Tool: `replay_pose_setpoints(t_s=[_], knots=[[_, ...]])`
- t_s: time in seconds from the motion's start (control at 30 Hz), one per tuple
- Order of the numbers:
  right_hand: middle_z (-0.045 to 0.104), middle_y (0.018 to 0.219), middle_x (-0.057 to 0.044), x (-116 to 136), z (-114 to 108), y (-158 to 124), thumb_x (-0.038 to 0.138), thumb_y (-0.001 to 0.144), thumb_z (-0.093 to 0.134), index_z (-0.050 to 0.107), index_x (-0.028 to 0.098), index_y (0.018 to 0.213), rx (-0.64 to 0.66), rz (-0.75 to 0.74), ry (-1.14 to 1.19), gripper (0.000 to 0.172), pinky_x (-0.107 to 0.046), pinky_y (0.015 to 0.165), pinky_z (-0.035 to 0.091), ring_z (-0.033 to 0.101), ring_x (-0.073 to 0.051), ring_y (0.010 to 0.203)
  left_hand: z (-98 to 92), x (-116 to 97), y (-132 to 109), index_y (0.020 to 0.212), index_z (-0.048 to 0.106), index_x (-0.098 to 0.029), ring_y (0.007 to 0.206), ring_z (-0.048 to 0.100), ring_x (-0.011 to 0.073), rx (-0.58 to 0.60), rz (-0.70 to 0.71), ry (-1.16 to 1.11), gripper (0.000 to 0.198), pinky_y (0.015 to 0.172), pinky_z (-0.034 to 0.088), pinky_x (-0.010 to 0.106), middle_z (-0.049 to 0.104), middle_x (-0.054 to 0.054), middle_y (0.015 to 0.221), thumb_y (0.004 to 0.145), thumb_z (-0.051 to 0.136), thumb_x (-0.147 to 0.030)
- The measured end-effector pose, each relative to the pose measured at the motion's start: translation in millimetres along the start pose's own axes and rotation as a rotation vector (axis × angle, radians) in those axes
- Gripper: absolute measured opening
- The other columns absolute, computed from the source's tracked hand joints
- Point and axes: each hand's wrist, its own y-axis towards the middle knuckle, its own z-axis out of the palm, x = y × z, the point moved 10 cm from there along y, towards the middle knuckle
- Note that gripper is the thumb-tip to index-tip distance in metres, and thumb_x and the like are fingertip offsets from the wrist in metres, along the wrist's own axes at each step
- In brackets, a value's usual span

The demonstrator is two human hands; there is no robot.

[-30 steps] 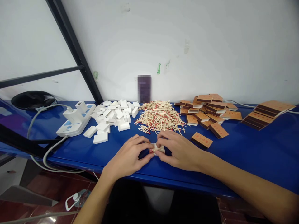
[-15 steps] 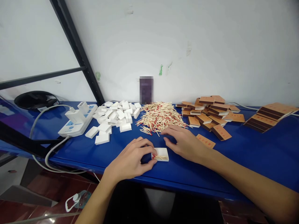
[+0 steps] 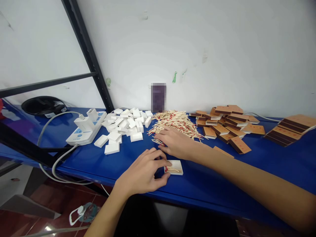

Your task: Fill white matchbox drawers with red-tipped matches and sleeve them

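My left hand (image 3: 147, 171) pinches the left end of a small white matchbox tray (image 3: 178, 163) lying on the blue table. Inside the tray, a few red-tipped matches (image 3: 173, 170) lie along the near side. Just beyond it, my right hand (image 3: 175, 142) is at the front left of a heap of loose matches (image 3: 175, 121). Its thumb and fingers close round some matches (image 3: 157, 141) at the heap's edge; how many is hidden.
White trays (image 3: 128, 123) are piled to the left, beside a power strip (image 3: 86, 130) with plugs and cables. Orange-brown matchbox sleeves (image 3: 229, 120) heap up at right, with more sleeves (image 3: 288, 130) farther right. A black shelf frame (image 3: 86, 49) rises at left.
My right hand has moved left, from the right front of the match heap to its left front edge, and its fingers have drawn together. My left hand stays on the tray. The view has shifted slightly.
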Motion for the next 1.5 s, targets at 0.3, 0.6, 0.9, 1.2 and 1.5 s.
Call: replay_pose_setpoints(t_s=[0.3, 0.6, 0.9, 1.2, 1.5], knots=[[0.069, 0.102, -0.016, -6, 10, 7, 0.016, 0.091, 0.054, 0.068, 0.012, 0.105, 0.129, 0.058, 0.052, 0.02, -0.038, 0.081, 0.047, 0.064, -0.028, 0.094, -0.2, -2, -1, 0.112, 0.068, -0.023, 0.105, 0.066, 0.0244, -0.009, 0.012, -0.076, 0.03, 0.109, 0.036, 0.045, 0.07, 0.003, 0.107, 0.083, 0.07, -0.029], [0.07, 0.11, -0.014, 5, 9, 20, 0.002, 0.088, 0.052, 0.067, 0.016, 0.122, 0.349, -0.088, 0.086, 0.041, -0.03, 0.078, 0.046, 0.064, -0.023, 0.097, -3.1, -2, -4, 0.106, 0.069, -0.022, 0.101, 0.065, 0.0216, -0.025, 0.025, -0.112, 0.027, 0.105, 0.036, 0.039, 0.071, 0.001, 0.105, 0.081, 0.071, -0.029], [0.073, 0.081, -0.008, 12, 10, 31, 0.001, 0.08, 0.053, 0.076, 0.013, 0.092, 0.433, -0.092, 0.172, 0.028, -0.027, 0.061, 0.036, 0.06, -0.017, 0.072, -3.6, -4, -3, 0.105, 0.07, -0.019, 0.097, 0.067, 0.0194, -0.03, 0.065, -0.137, 0.026, 0.098, 0.039, 0.034, 0.072, 0.001, 0.104, 0.081, 0.072, -0.029], [0.069, 0.068, -0.005, 10, 12, 24, 0.006, 0.076, 0.057, 0.074, 0.014, 0.078, 0.433, -0.068, 0.207, 0.019, -0.027, 0.057, 0.034, 0.054, -0.015, 0.063, 0.0, -9, -6, 0.097, 0.07, -0.018, 0.092, 0.069, 0.0178, 0.022, 0.105, -0.244, 0.019, 0.094, 0.044, 0.03, 0.073, 0.001, 0.099, 0.08, 0.074, -0.027], [0.065, 0.064, -0.002, -4, 11, -8, 0.018, 0.076, 0.064, 0.071, 0.018, 0.075, 0.359, 0.106, 0.24, 0.007, -0.026, 0.053, 0.03, 0.052, -0.014, 0.06, 1.2, -8, -10, 0.094, 0.067, -0.021, 0.091, 0.069, 0.0162, 0.132, 0.029, -0.214, 0.012, 0.084, 0.047, 0.026, 0.072, -0.003, 0.098, 0.084, 0.073, -0.026]])
